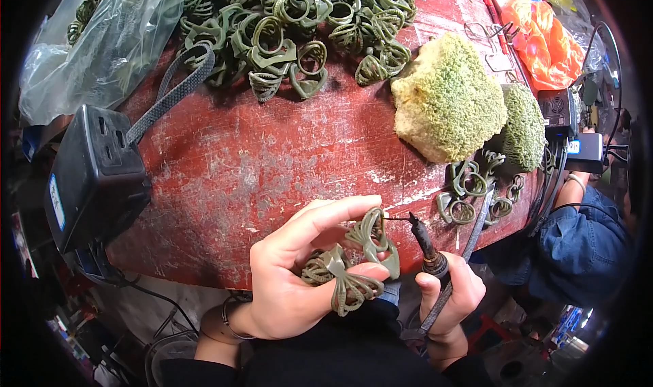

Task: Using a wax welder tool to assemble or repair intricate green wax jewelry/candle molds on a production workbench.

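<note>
My left hand [279,285] is closed round several dark green, wax-like rings with ribbed, bow-shaped tops. One ring [371,234] stands up at its fingertips, while a ribbed ring [355,288] lies by the thumb. My right hand [459,295] grips a soldering-iron-like pen [423,241] with a blackened tip and thin needle. The needle points left, close to the upright ring; whether they touch I cannot tell. A long grey file [480,217] also runs through my right hand, slanting up over the table's edge.
A large pile of green rings [272,33] covers the back of the red table [238,162]. Two rough green-yellow sponge-like blocks [452,101] sit at right, near a small ring group [462,190]. A black box [98,176] stands left. Another person's blue clothing [564,251] shows at right.
</note>
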`<state>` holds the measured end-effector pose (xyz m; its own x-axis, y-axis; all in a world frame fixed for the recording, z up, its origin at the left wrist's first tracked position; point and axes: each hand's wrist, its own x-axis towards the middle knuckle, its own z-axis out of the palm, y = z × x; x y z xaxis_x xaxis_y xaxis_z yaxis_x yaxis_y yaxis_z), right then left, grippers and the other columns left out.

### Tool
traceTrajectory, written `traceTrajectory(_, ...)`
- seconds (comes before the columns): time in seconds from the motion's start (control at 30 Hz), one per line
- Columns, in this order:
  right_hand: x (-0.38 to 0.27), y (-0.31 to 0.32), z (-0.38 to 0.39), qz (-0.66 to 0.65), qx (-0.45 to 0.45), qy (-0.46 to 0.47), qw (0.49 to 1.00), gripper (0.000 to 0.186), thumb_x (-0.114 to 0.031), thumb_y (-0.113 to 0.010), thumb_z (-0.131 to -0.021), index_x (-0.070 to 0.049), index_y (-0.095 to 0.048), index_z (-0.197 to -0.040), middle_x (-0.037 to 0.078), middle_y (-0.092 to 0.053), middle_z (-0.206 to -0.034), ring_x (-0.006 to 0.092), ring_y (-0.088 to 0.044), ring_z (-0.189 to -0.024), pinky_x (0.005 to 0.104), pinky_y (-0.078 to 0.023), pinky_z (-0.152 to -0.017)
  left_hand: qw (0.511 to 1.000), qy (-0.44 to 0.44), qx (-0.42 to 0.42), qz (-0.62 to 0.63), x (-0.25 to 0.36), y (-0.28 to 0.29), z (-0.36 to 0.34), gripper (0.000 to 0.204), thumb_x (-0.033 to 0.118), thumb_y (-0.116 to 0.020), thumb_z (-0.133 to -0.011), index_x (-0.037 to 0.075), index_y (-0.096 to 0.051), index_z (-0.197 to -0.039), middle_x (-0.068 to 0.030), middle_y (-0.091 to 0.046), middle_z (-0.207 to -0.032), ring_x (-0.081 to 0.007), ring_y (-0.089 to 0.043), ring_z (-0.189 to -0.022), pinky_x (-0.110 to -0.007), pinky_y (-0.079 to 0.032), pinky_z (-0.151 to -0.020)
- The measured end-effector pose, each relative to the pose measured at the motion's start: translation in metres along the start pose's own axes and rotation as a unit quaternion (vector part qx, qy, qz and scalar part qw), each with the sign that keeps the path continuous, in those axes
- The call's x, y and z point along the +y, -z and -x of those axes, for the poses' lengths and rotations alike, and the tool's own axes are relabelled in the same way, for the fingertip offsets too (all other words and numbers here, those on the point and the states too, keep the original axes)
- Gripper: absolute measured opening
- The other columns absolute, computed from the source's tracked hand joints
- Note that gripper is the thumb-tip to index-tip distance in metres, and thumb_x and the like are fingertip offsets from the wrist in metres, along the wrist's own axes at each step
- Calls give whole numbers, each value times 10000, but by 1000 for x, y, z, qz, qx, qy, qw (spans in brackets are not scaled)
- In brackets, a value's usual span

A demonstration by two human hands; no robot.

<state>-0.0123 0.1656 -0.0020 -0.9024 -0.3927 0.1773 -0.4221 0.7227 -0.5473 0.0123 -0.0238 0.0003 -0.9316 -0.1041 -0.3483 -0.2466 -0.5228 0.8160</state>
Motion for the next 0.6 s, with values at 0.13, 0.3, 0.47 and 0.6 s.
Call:
traceTrajectory(0.13,1,0,0,-4,-1,3,1000,314,-258,-711,-721,8,-565,-801,76,-539,-602,223,-539,-492,282,-419,-460,1000,9,3,10,1,-1,0,520,-44,-709,-684,-43,-494,-1157,-98,-531,-1042,-137,-556,-920,-255,-456,-800)
traceTrajectory(0.3,1,-1,0,-4,-3,0,1000,313,-259,-709,-722,8,-566,-799,78,-538,-605,223,-537,-493,284,-417,-459,1000,1,14,8,-2,-1,-1,565,21,-729,-670,-64,-467,-1163,-133,-541,-1032,-169,-574,-865,-254,-499,-662)
traceTrajectory(0.47,1,1,0,-4,-7,-3,1000,315,-264,-704,-729,10,-566,-800,79,-537,-605,225,-538,-494,285,-417,-461,1000,-8,21,-3,-2,-1,-1,625,90,-750,-656,-83,-439,-1169,-177,-553,-1034,-199,-595,-802,-248,-543,-514)
traceTrajectory(0.6,1,2,0,-19,-9,-4,1000,318,-262,-701,-734,17,-567,-807,83,-536,-603,224,-540,-495,282,-418,-464,1000,-20,13,-12,-3,0,-1,621,89,-747,-663,-83,-435,-1171,-193,-548,-1060,-198,-595,-806,-246,-541,-512)
